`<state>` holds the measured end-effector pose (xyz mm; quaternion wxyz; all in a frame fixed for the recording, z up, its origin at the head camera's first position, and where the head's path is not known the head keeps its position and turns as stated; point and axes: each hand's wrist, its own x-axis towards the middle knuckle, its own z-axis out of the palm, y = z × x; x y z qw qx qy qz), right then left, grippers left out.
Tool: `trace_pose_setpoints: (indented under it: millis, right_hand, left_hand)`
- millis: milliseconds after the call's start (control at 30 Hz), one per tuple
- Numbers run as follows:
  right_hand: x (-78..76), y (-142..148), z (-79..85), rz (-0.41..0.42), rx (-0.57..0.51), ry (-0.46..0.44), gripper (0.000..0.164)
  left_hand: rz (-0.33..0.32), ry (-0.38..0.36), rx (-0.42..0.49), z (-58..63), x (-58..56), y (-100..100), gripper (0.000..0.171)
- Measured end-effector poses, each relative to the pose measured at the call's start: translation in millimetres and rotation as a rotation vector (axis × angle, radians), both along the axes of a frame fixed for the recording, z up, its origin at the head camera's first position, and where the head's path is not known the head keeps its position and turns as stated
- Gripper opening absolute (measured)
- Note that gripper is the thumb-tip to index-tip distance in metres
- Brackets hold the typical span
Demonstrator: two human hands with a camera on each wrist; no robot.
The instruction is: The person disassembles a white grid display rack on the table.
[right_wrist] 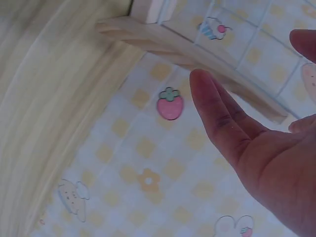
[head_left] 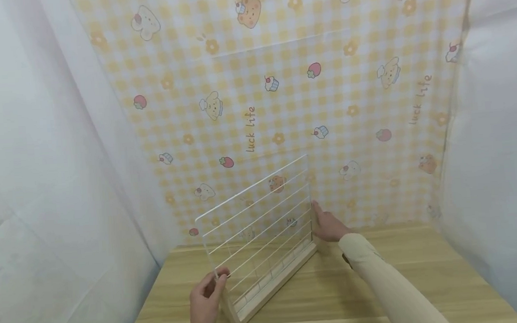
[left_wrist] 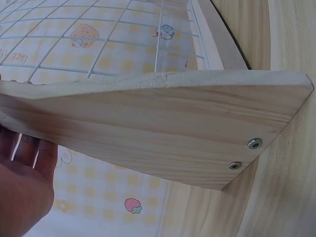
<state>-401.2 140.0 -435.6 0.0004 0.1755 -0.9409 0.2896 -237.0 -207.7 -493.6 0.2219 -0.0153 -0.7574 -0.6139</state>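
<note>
A rack with a white wire grid and a pale wooden base bar [head_left: 278, 284] stands at a slant on the table. My left hand [head_left: 205, 299] pinches the upper part of its near wooden side panel [left_wrist: 148, 121], thumb and fingers on either side of the board. Two metal bolts [left_wrist: 255, 143] show near that panel's lower corner in the left wrist view. At the rack's far end is my right hand [head_left: 330, 225], its fingers straight against the side piece. In the right wrist view, those fingers [right_wrist: 217, 106] extend beside the wooden edge, with the thumb held apart.
The wood-grain tabletop [head_left: 397, 282] lies under the rack. A yellow checked cloth [head_left: 291, 109] with cartoon prints hangs behind it. White sheets [head_left: 31, 197] hang on the left and right sides.
</note>
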Motion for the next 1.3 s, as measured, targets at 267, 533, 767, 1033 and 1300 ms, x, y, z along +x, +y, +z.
trace_pose_setpoints:
  millis: [267, 533, 767, 1033, 1300]
  right_hand:
    - [18.5, -12.6, 15.4, 0.010, -0.110, 0.058, 0.086]
    - [34.0, -34.8, 21.9, 0.010, -0.290, 0.175, 0.080]
    - [43.5, -55.0, 21.1, 0.030, -0.381, 0.383, 0.086]
    - [44.4, -68.5, 13.9, 0.015, -0.397, 0.406, 0.093]
    - [48.0, -73.3, 11.2, -0.007, -0.334, 0.439, 0.093]
  left_hand:
    - [0.045, -0.018, 0.027, -1.5, 0.1, 0.6, 0.022]
    - [0.064, -0.031, 0.043, -3.5, -2.7, 1.3, 0.020]
    - [0.053, -0.049, 0.072, -5.8, -3.7, 2.6, 0.023]
    - [0.046, -0.014, 0.088, -6.9, -2.6, 5.9, 0.025]
    - [0.043, 0.001, 0.094, -4.8, -0.3, 8.9, 0.025]
